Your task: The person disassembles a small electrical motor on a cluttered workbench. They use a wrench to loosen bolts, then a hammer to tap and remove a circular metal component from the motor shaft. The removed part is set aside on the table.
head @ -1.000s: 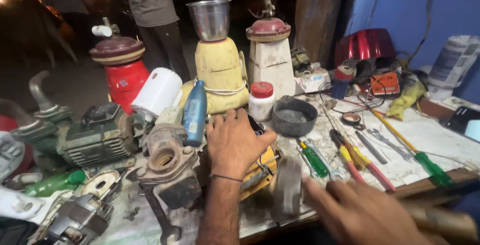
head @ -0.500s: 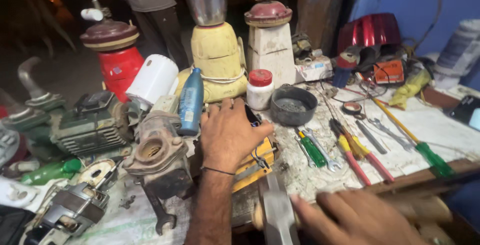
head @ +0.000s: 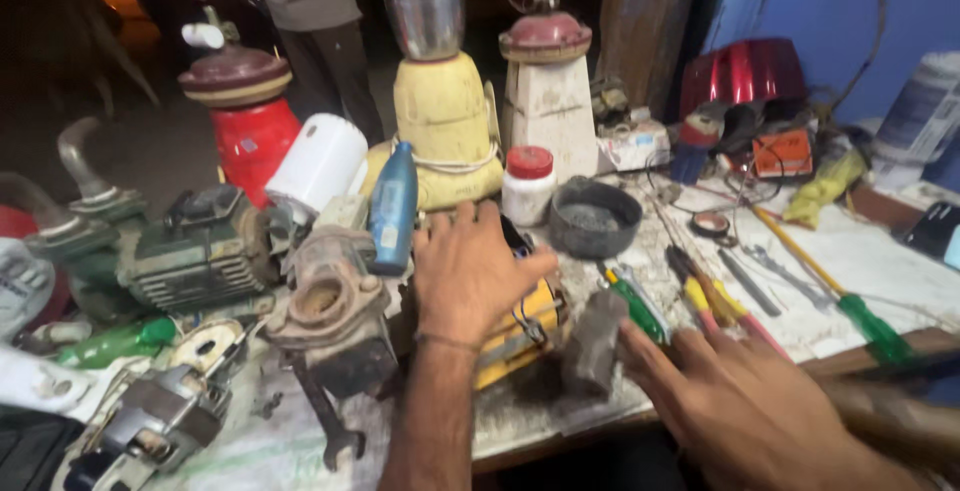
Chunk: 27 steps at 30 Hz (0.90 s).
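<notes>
My left hand (head: 470, 273) lies flat with fingers apart on a yellow boxy device (head: 525, 341) in the middle of the cluttered bench. My right hand (head: 745, 406) is at the lower right, fingers spread and holding nothing. Its fingertips are right next to a grey metal block (head: 593, 343) that stands beside the yellow device. A blurred brown wooden handle (head: 895, 416) shows just behind this hand. A rusty motor housing (head: 330, 301) sits left of my left wrist.
A blue bottle (head: 393, 206), red-lidded white jar (head: 527, 186) and dark bowl (head: 595, 219) stand behind. Yellow (head: 447, 121), white (head: 548, 91) and red (head: 240, 121) mixer bases line the back. Screwdrivers (head: 860, 313) and pliers (head: 722, 313) lie right, a green motor (head: 190, 251) left. A person (head: 315, 11) stands beyond.
My right hand has reached further onto the bench and spread its fingers beside the grey block. My left hand has stayed on the yellow device. The view has shifted slightly.
</notes>
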Tool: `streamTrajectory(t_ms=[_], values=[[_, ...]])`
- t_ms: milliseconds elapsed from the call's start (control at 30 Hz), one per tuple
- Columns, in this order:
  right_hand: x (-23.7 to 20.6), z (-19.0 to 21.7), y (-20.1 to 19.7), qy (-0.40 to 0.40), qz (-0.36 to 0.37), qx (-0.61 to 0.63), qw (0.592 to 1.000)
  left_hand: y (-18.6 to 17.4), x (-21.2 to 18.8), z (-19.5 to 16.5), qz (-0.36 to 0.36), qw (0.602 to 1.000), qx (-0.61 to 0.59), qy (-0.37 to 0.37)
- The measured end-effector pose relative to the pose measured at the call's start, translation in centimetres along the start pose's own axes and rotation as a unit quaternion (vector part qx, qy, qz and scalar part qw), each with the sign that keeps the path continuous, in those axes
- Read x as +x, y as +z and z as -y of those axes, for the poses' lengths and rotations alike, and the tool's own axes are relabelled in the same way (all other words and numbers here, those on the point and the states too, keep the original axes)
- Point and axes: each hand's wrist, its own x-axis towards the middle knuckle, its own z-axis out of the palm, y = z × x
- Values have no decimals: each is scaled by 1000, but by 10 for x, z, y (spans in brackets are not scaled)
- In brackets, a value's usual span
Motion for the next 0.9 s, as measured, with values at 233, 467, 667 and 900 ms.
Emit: streamTrajectory(t_ms=[233, 467, 667, 900], values=[[1, 3, -19, -69, 14, 108, 992, -1, -3, -4, 22, 1000, -16, -2], [7, 8, -46, -88, -76, 79, 990, -1, -2, -8, 40, 999, -12, -22], [-2, 6, -7, 7, 3, 9, 1000, 0, -4, -6, 13, 1000, -11, -8], [-17, 9, -14, -89, 19, 84, 992, 1, -5, -6, 40, 999, -21, -2]])
